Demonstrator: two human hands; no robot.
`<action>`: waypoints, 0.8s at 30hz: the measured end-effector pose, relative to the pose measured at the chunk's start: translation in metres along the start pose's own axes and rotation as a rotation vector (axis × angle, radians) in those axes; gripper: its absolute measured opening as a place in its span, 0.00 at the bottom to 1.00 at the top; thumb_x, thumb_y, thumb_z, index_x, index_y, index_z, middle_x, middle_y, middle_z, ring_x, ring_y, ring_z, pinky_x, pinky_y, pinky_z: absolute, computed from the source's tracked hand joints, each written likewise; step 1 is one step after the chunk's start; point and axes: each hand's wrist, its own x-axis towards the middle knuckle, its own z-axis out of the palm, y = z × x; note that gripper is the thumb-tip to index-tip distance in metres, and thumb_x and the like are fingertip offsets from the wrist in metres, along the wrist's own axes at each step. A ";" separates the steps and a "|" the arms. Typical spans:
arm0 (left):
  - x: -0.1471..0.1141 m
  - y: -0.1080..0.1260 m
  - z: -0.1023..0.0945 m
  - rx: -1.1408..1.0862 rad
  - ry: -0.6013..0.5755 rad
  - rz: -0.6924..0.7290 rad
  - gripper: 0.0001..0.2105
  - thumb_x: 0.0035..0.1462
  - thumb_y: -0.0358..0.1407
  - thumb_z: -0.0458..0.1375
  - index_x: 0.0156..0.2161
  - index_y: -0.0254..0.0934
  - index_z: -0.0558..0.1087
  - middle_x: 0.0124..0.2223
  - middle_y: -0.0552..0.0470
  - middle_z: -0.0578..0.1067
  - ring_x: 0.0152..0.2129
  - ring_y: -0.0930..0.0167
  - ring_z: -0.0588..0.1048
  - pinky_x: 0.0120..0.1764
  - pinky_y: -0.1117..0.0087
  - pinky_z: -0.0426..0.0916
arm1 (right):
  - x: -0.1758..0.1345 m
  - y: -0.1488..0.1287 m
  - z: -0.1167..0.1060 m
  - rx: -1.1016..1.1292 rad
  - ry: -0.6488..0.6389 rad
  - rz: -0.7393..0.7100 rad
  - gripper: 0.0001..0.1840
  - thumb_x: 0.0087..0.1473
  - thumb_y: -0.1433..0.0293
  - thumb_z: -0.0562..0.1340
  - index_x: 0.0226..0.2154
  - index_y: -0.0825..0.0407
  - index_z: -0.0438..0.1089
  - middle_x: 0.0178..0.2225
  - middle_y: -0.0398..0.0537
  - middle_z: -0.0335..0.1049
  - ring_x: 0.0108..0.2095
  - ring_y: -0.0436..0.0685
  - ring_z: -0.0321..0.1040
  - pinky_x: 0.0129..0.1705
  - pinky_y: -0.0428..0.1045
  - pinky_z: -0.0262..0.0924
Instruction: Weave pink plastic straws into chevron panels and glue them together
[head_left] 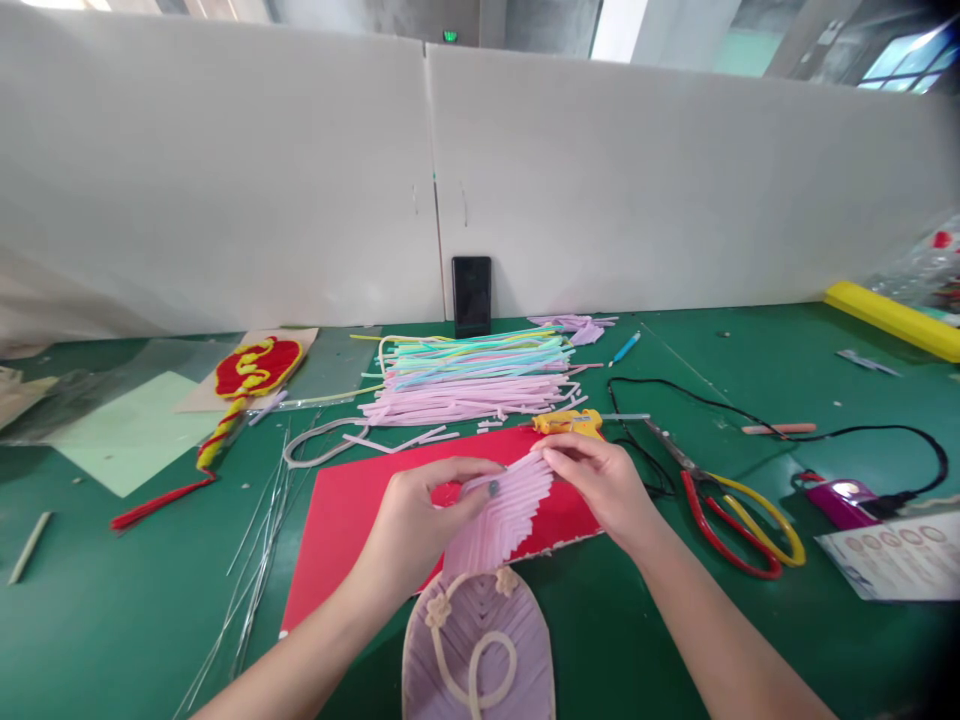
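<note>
Both hands hold a pink panel (504,512) made of pipe cleaners laid side by side on a slant. My left hand (431,520) pinches its upper left edge between thumb and fingers. At the upper right corner, my right hand (600,480) grips it with thumb and fingertips. Beneath the panel lies a red sheet (345,520), partly covered by my hands. Closer to me is an oval lilac piece (480,650) with a cream looped cord and small flower shapes; its lower end is cut off by the frame.
Pastel pipe cleaners (472,375) are heaped behind the red sheet. A yellow glue gun (568,422) lies just past it. Scissors (739,520) rest at right beside a purple device (840,500) and black cable. At left are thin wires (262,540) and a red-and-yellow fan (259,368). A phone (472,295) leans on the partition.
</note>
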 end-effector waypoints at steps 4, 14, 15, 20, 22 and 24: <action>0.001 -0.003 -0.002 0.002 -0.021 0.013 0.09 0.49 0.33 0.56 0.36 0.42 0.76 0.38 0.54 0.79 0.36 0.70 0.75 0.39 0.73 0.69 | -0.001 -0.002 0.000 -0.010 0.018 0.009 0.09 0.45 0.63 0.64 0.29 0.50 0.74 0.31 0.46 0.75 0.33 0.56 0.71 0.37 0.51 0.67; 0.002 -0.006 -0.001 0.040 -0.078 0.019 0.10 0.53 0.40 0.53 0.32 0.39 0.74 0.34 0.53 0.78 0.33 0.68 0.74 0.36 0.73 0.67 | -0.003 -0.001 0.001 -0.016 -0.070 -0.001 0.07 0.47 0.64 0.63 0.30 0.48 0.74 0.31 0.43 0.75 0.33 0.53 0.71 0.37 0.48 0.66; 0.002 -0.005 -0.001 0.039 -0.083 0.019 0.09 0.53 0.39 0.53 0.32 0.39 0.74 0.34 0.53 0.78 0.33 0.69 0.74 0.36 0.74 0.67 | -0.003 -0.002 0.002 -0.022 -0.093 -0.002 0.07 0.48 0.64 0.63 0.31 0.48 0.74 0.31 0.43 0.75 0.33 0.53 0.71 0.37 0.48 0.66; 0.000 -0.005 0.001 0.018 -0.127 -0.002 0.08 0.52 0.37 0.53 0.32 0.39 0.74 0.33 0.55 0.78 0.32 0.70 0.74 0.35 0.75 0.65 | -0.006 -0.004 0.005 -0.024 -0.176 0.003 0.07 0.49 0.65 0.62 0.32 0.47 0.74 0.32 0.42 0.74 0.33 0.52 0.70 0.37 0.46 0.66; 0.000 -0.006 0.002 0.013 -0.169 -0.009 0.07 0.51 0.36 0.53 0.32 0.39 0.74 0.32 0.55 0.77 0.31 0.71 0.73 0.35 0.75 0.65 | -0.006 -0.004 0.005 -0.012 -0.197 0.011 0.06 0.50 0.65 0.62 0.32 0.47 0.74 0.32 0.42 0.74 0.33 0.52 0.70 0.37 0.46 0.66; 0.000 -0.008 0.003 0.012 -0.208 -0.013 0.07 0.51 0.34 0.53 0.31 0.39 0.74 0.31 0.56 0.76 0.30 0.71 0.72 0.34 0.75 0.63 | -0.005 -0.003 0.005 0.000 -0.198 0.013 0.07 0.49 0.65 0.62 0.32 0.47 0.74 0.33 0.43 0.74 0.33 0.52 0.70 0.37 0.47 0.67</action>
